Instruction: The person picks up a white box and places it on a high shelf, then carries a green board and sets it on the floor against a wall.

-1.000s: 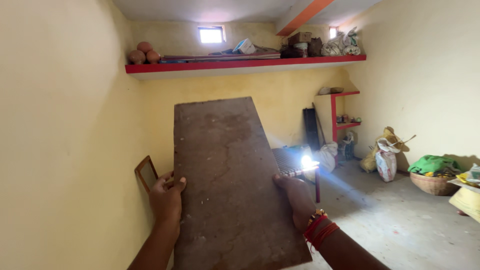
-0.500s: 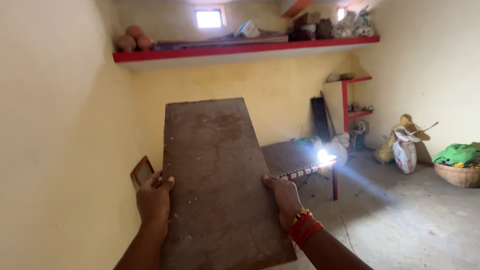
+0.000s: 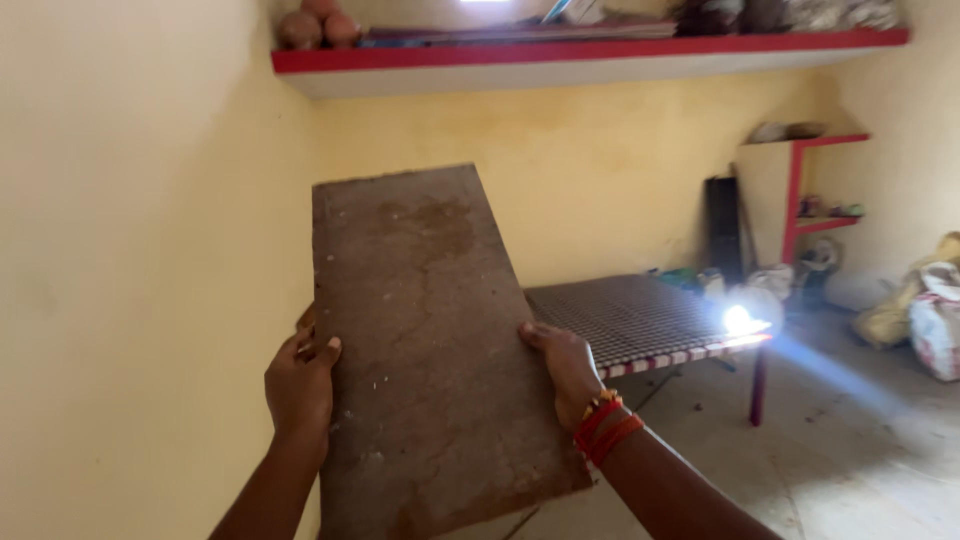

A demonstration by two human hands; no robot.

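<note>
Brown board [image 3: 425, 340], gripped at its edges by left hand [image 3: 300, 385] and right hand [image 3: 562, 362] (fingers curled on), could clip the cot [image 3: 640, 318] just right of it.

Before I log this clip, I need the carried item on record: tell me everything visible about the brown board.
The brown board is a long, flat, rectangular slab that looks like worn wood or pressed board, with dark stains near its far end and pale specks. It is held lengthwise, far end raised toward the yellow wall. The left hand grips its left edge, the right hand its right edge. Its near corners look worn. Nothing else touches it.
</note>
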